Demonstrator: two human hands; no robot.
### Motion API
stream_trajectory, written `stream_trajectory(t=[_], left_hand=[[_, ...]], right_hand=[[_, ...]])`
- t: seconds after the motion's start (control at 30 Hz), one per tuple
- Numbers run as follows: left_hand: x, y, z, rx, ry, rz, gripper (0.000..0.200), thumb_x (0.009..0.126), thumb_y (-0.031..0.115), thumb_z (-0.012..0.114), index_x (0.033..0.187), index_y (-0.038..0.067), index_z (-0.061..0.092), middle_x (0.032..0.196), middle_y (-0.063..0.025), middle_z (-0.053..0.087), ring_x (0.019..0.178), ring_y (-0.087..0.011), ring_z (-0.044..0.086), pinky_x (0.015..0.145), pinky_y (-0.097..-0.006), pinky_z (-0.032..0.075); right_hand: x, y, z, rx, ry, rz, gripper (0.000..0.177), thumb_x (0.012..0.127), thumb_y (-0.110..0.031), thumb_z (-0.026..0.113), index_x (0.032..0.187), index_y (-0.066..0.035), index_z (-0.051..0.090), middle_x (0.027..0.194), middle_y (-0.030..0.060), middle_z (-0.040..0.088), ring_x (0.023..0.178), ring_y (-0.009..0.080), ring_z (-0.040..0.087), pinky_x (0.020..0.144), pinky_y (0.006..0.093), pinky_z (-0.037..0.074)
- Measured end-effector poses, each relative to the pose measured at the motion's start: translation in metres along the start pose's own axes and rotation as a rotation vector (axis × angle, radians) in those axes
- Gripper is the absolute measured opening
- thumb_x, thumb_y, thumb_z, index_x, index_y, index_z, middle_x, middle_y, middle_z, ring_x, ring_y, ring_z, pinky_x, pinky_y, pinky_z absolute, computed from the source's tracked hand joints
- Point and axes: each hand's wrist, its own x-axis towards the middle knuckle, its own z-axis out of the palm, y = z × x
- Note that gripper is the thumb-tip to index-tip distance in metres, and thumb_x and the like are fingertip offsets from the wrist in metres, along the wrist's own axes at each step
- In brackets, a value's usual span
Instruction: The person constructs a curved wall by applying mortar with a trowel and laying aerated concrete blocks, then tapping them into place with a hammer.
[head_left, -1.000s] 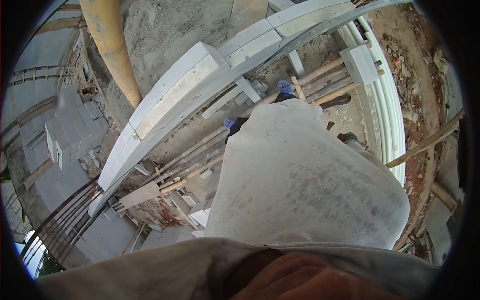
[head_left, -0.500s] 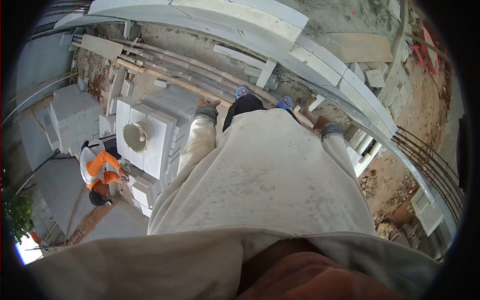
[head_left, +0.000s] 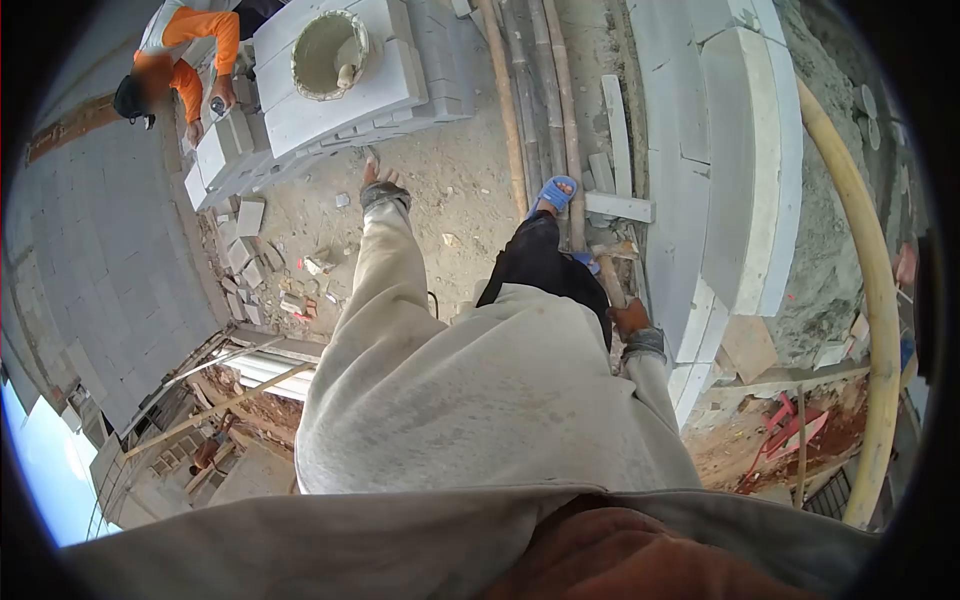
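My left hand (head_left: 380, 175) reaches out over the bare ground with its fingers apart, holding nothing. It is nearest to a stack of pale blocks (head_left: 345, 112), with a gap between them. A round bucket (head_left: 330, 58) with a handled tool inside it stands on that stack. Low beside my right leg, my right hand (head_left: 630, 318) is closed around what looks like a wooden-handled tool (head_left: 611, 283). Its far end is hard to make out near my sandal.
A co-worker in orange sleeves (head_left: 205, 30) handles a block (head_left: 222, 148) at upper left. Bamboo poles (head_left: 518, 110) lie past my blue sandal (head_left: 555, 192). A pale block wall (head_left: 690, 130) curves along the right, with a yellow pole (head_left: 868, 250) beyond. Broken blocks (head_left: 242, 250) litter the ground.
My view and body have turned left, so the wall now runs down the right side. My left arm reaches farther out, and one foot has stepped apart from the other.
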Motion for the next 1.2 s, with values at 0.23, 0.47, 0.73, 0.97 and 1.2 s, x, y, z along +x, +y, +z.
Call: stream_trajectory(t=[0.23,0.47,0.73,0.97,1.2], left_hand=[[0.096,0.085,0.121,-0.576,-0.115,0.101,0.092,0.082,0.06,0.048,0.147,0.011,0.005,0.151,-0.0173,0.017,0.139,-0.0322,0.019,0.109,-0.0561,0.018],[0.14,0.104,0.172,-0.371,-0.113,0.472,0.036,0.078,0.02,0.073,0.105,-0.002,0.06,0.108,-0.0174,0.06,0.093,-0.0249,0.061,0.081,-0.0396,0.051],[0.159,0.095,0.184,0.055,-0.126,0.396,0.034,0.078,0.02,0.073,0.101,-0.001,0.061,0.104,-0.0163,0.06,0.09,-0.0239,0.061,0.08,-0.0385,0.052],[0.08,-0.026,0.178,0.562,-0.263,0.126,0.032,0.077,0.02,0.074,0.097,-0.001,0.062,0.101,-0.0154,0.061,0.087,-0.0231,0.061,0.078,-0.0376,0.052],[-0.074,-0.174,0.197,1.237,-0.727,-0.047,0.03,0.077,0.02,0.075,0.094,-0.001,0.062,0.098,-0.0145,0.062,0.085,-0.0223,0.061,0.077,-0.0367,0.052]], right_hand=[[0.011,-0.041,-0.016,-0.048,-0.073,0.072,0.041,0.072,-0.017,0.07,0.098,0.01,0.054,0.074,0.0146,0.061,0.055,0.0228,0.06,0.05,0.0373,0.048],[0.024,0.035,-0.005,-0.152,-0.122,0.092,0.041,0.073,-0.021,0.068,0.099,0.008,0.056,0.079,0.0186,0.064,0.063,0.0266,0.064,0.057,0.039,0.051],[-0.061,0.02,-0.028,-0.147,-0.033,0.284,0.045,0.076,-0.028,0.068,0.106,0.004,0.057,0.082,0.0178,0.067,0.075,0.0301,0.067,0.066,0.04,0.053],[-0.117,0.108,0.01,0.134,-0.026,0.392,0.046,0.073,-0.031,0.069,0.103,0.003,0.057,0.084,0.0181,0.066,0.07,0.0276,0.067,0.06,0.0388,0.053],[-0.188,0.24,0.15,0.644,0.154,0.647,0.05,0.067,-0.036,0.072,0.1,0.001,0.065,0.093,0.0164,0.068,0.087,0.0285,0.066,0.079,0.0363,0.052]])
